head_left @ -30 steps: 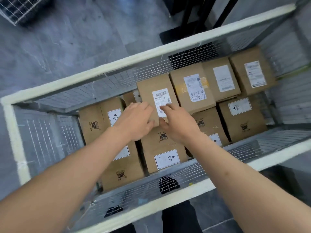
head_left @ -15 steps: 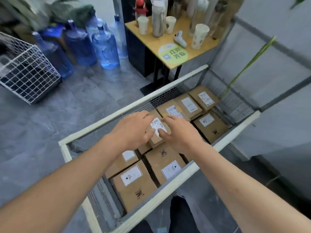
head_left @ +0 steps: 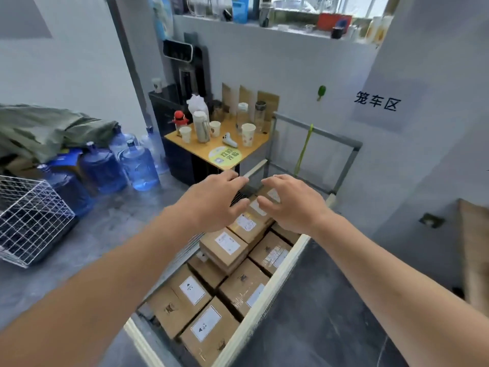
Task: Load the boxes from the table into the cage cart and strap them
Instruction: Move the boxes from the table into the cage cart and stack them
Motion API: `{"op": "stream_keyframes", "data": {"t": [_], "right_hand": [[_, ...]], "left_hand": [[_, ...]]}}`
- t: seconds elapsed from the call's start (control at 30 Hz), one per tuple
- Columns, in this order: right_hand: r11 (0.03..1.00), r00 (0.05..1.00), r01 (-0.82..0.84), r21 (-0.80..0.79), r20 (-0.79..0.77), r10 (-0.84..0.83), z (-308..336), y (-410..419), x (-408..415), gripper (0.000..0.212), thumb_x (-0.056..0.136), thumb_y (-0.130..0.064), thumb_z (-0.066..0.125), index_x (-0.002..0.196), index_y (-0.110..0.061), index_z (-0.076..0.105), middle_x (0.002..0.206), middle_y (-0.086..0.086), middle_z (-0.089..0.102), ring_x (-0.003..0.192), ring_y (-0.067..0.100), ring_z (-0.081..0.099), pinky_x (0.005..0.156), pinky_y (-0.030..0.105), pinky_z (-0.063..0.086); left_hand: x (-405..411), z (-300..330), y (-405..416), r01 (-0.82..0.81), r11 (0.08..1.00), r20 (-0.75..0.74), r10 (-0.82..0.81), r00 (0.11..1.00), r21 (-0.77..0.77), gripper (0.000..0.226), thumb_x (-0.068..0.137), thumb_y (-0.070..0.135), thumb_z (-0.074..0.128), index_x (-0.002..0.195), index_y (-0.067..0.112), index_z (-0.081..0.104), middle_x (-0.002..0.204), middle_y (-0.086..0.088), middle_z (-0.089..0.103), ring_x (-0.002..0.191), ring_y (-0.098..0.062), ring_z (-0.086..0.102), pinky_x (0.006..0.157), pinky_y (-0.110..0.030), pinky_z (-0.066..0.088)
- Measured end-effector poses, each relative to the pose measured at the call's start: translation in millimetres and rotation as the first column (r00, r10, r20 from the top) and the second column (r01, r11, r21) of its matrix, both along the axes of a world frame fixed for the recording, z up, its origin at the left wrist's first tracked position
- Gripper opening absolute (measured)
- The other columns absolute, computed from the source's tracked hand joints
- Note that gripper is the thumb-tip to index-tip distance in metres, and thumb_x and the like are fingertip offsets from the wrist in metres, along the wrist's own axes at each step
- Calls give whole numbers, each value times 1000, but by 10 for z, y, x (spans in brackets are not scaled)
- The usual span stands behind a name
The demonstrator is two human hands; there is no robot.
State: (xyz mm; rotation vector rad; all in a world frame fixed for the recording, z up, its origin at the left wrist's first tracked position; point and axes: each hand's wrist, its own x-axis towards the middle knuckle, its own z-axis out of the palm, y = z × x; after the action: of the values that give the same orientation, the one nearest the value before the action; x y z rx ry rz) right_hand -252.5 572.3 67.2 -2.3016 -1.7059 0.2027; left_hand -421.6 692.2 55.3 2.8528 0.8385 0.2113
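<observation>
Both hands were found empty above the cage cart, gripping nothing. The left hand was held palm down with fingers extended and slightly spread; the right hand faced it with fingers loosely curled and apart, thumb toward the left hand. Neither touched a carton, so far as could be judged. The boxes lay inside the cart, packed side by side in close rows with labels upward, one labelled box sitting higher on the lower layer. The tight packing presumably served to prevent shifting once strapped. No strap was visible on the load. A green strap hung at the far frame, probably kept there for securing. Strapping was judged not yet done.
</observation>
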Motion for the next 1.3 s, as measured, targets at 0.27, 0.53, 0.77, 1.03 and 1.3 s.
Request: {"op": "stream_keyframes", "data": {"t": [0.27, 0.53, 0.77, 1.03, 1.3], "right_hand": [[986, 988, 141, 87, 49, -145, 539, -1093, 518, 61, 100, -63, 47, 152, -33, 47, 157, -5, 46, 143, 18, 45, 110, 42, 45], [953, 951, 291, 85, 80, -298, 751, -2420, 960, 66, 100, -65, 43, 156, -30, 41, 165, 0, 37, 150, 19, 36, 119, 43, 37], [893, 889, 439, 97, 93, -447, 828, -3327, 1083, 65, 101, -62, 44, 156, -27, 43, 164, 3, 37, 150, 20, 37, 120, 41, 35], [758, 755, 644, 104, 74, -652, 812, -3979, 887, 62, 103, -60, 43, 156, -28, 41, 165, 1, 36, 151, 20, 33, 121, 43, 32], [582, 579, 806, 109, 64, -813, 768, -4669, 552, 61, 103, -62, 41, 153, -27, 45, 158, -2, 45, 144, 21, 42, 113, 42, 42]], "left_hand": [[662, 662, -822, 163, 982, 54, -168, 984, 91, 63, 104, 56, 44, 160, 29, 33, 157, 8, 40, 137, -19, 48, 107, -38, 47], [1388, 833, -1878, 332, 937, 82, -341, 936, 110, 64, 105, 56, 43, 160, 26, 34, 155, 6, 43, 134, -21, 52, 105, -41, 50], [1795, 908, -2625, 483, 870, 102, -491, 865, 96, 60, 106, 51, 43, 161, 26, 33, 158, 7, 41, 138, -19, 49, 106, -36, 44], [2168, 911, -3108, 692, 714, 84, -700, 709, 109, 60, 107, 51, 40, 160, 25, 34, 156, 6, 43, 140, -17, 45, 109, -34, 40], [2364, 958, -3782, 840, 525, 58, -851, 522, 135, 56, 107, 53, 38, 156, 26, 39, 148, 8, 48, 132, -17, 51, 105, -35, 44]]}}
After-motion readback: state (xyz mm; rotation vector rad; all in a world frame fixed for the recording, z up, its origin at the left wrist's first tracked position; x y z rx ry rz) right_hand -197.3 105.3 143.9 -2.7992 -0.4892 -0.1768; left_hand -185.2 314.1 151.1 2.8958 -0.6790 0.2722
